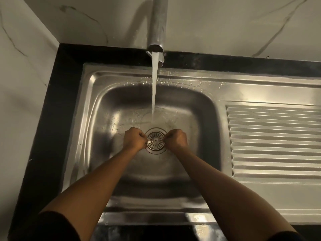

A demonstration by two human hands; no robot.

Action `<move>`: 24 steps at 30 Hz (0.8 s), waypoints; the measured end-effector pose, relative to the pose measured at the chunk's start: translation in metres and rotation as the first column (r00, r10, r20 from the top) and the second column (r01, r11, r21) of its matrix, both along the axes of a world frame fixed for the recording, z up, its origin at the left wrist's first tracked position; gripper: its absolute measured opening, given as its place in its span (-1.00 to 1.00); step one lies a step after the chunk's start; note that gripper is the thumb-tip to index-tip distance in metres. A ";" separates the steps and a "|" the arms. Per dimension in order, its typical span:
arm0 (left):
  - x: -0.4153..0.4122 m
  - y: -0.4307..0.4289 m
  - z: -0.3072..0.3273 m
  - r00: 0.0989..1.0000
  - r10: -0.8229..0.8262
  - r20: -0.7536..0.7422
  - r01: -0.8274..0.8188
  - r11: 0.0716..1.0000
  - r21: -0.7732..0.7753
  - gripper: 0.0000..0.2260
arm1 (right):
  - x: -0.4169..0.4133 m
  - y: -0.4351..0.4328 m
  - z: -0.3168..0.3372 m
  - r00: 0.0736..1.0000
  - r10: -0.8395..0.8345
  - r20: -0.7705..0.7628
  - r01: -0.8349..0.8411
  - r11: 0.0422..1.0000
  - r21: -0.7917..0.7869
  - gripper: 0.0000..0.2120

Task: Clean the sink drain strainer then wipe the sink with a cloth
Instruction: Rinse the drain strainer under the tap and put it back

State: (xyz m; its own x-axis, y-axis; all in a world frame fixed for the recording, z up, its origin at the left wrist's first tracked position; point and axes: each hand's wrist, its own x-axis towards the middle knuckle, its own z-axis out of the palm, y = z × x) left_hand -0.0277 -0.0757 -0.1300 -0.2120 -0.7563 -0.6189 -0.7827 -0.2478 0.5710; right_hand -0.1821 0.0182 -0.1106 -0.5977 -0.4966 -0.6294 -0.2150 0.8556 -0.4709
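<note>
Strainer (155, 140) sits in the drain at the bottom of the sink (196, 108). Left hand (133, 138) and right hand (176, 139) pinch its opposite rims. Probably light, stiff, and slippery when wet, so grip the edges.

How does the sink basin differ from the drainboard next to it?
The sink basin is deep and smooth; the drainboard is flat and ribbed. The basin is wet under running water; the drainboard looks dry. The basin holds the drain strainer; the drainboard has none. Both are shiny steel.
</note>
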 end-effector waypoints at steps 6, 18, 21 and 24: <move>-0.007 0.000 0.002 0.987 -0.123 0.102 0.133 0.986 -0.098 -0.87 | -0.001 -0.003 -0.006 0.999 0.020 -0.030 -0.020 1.000 0.006 -0.84; -0.001 -0.005 0.009 0.992 -0.101 0.076 0.110 0.986 -0.129 -0.87 | 0.008 -0.012 -0.005 0.914 0.287 -0.288 -0.289 0.957 0.035 -0.87; 0.002 -0.009 0.015 0.998 -0.057 0.034 0.061 0.990 -0.127 -0.86 | 0.010 -0.013 -0.005 0.903 0.324 -0.283 -0.320 0.945 0.060 -0.88; 0.001 -0.014 0.025 1.000 -0.019 -0.022 0.016 0.988 -0.155 -0.84 | 0.009 -0.013 0.000 0.926 0.288 -0.246 -0.289 0.957 0.033 -0.90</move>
State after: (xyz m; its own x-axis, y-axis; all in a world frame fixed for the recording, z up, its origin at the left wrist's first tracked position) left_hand -0.0262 -0.0902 -0.1053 -0.2391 -0.8385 -0.4897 -0.7722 -0.1415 0.6194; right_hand -0.1734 0.0053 -0.1104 -0.5640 -0.6728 -0.4788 -0.5614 0.7376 -0.3752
